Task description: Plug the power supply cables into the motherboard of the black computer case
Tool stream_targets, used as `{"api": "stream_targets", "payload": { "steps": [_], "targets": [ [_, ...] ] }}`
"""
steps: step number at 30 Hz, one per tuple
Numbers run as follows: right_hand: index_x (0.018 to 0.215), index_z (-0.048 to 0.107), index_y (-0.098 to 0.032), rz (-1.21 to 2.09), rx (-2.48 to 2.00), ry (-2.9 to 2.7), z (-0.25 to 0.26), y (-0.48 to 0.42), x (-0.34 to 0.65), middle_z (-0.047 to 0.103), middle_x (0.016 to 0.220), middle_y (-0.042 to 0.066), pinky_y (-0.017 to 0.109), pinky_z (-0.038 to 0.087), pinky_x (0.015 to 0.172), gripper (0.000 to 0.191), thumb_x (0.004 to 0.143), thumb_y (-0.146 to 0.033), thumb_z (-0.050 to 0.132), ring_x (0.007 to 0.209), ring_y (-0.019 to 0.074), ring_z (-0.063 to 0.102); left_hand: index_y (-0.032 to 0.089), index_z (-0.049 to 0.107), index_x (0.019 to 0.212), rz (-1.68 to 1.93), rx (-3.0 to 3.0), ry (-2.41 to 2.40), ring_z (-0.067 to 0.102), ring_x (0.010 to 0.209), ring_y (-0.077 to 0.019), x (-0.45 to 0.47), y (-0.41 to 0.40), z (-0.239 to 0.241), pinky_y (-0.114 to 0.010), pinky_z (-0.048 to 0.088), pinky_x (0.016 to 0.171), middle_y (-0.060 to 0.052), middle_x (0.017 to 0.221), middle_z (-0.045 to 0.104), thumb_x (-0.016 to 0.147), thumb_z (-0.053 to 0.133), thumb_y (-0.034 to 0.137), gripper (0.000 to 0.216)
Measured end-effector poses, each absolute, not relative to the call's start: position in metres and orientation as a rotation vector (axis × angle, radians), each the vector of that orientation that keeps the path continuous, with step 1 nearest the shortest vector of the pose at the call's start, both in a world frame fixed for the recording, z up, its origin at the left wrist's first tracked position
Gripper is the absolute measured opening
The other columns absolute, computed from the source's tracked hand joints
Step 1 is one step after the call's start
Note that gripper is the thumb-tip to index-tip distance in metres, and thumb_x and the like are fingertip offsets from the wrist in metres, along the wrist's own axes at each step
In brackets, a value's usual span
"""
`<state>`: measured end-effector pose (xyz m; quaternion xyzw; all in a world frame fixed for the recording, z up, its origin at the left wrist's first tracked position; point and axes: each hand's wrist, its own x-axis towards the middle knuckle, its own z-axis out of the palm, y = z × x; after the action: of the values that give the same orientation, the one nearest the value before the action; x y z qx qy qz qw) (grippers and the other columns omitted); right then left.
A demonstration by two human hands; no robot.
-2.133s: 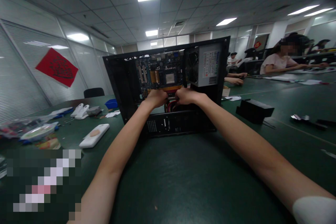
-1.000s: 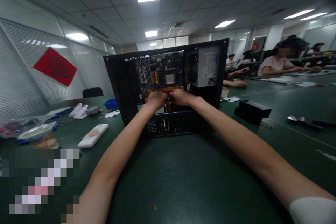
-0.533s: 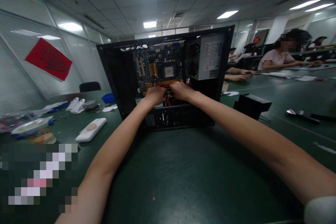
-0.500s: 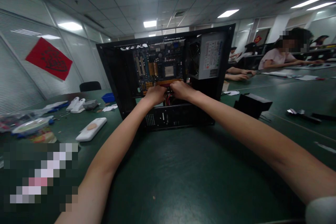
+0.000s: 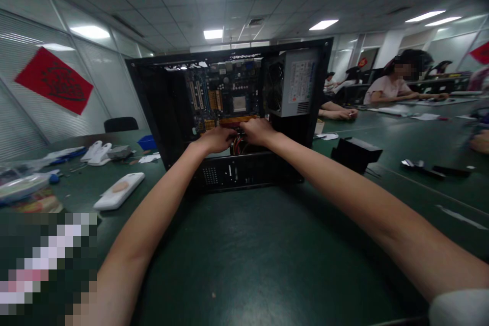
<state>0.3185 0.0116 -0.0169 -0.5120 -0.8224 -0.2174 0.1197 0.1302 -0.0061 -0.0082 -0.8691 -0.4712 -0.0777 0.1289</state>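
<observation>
An open black computer case (image 5: 153, 112) stands on a dark green table (image 5: 248, 254). Inside it are a blue motherboard (image 5: 225, 99) and a grey power supply (image 5: 294, 86) with a fan. Both my arms reach into the case. My left hand (image 5: 214, 140) and my right hand (image 5: 257, 131) sit close together at the motherboard's lower edge, fingers curled around a bundle of red and dark cables (image 5: 237, 145). What exactly each hand grips is hidden by the fingers.
A white flat device (image 5: 118, 191) lies left of the case, with white parts (image 5: 97, 152) and a small blue tray (image 5: 147, 141) behind it. A black box (image 5: 355, 153) stands at the right. Other people (image 5: 385, 89) sit along the far right.
Both hands stayed together at the motherboard's lower edge and edged slightly closer. My head turned a little to the right, so the case drifted left in view.
</observation>
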Motion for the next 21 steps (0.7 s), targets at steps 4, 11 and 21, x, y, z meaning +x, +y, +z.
{"api": "stream_targets", "payload": {
  "steps": [4, 11, 21],
  "targets": [
    [0.125, 0.067, -0.014, -0.672, -1.472, -2.412, -0.017, 0.012, 0.319, 0.074, 0.117, 0.023, 0.042, 0.056, 0.087, 0.036, 0.092, -0.028, 0.062, 0.112, 0.0381, 0.071, 0.025, 0.064, 0.137, -0.237, -2.479, -1.415, 0.068, 0.116, -0.0313, 0.134, -0.01, -0.012, -0.041, 0.054, 0.093, -0.014, 0.132, 0.07, 0.099, 0.042, 0.025, 0.044],
    [0.124, 0.066, -0.016, -0.658, -1.458, -2.421, -0.018, 0.017, 0.319, 0.075, 0.115, 0.021, 0.04, 0.055, 0.084, 0.035, 0.093, -0.03, 0.062, 0.11, 0.0373, 0.072, 0.016, 0.063, 0.129, -0.145, -2.41, -1.401, 0.072, 0.105, -0.0366, 0.146, -0.018, -0.011, -0.045, 0.057, 0.085, -0.02, 0.119, 0.073, 0.098, 0.044, 0.028, 0.038],
    [0.125, 0.066, -0.013, -0.429, -1.305, -2.44, -0.022, 0.024, 0.322, 0.07, 0.13, 0.02, 0.032, 0.051, 0.094, 0.032, 0.094, -0.021, 0.065, 0.123, 0.0301, 0.066, 0.02, 0.075, 0.118, -0.277, -2.303, -1.545, 0.071, 0.11, -0.034, 0.15, -0.017, -0.006, -0.04, 0.055, 0.089, -0.016, 0.119, 0.074, 0.102, 0.047, 0.035, 0.036]
  ]
}}
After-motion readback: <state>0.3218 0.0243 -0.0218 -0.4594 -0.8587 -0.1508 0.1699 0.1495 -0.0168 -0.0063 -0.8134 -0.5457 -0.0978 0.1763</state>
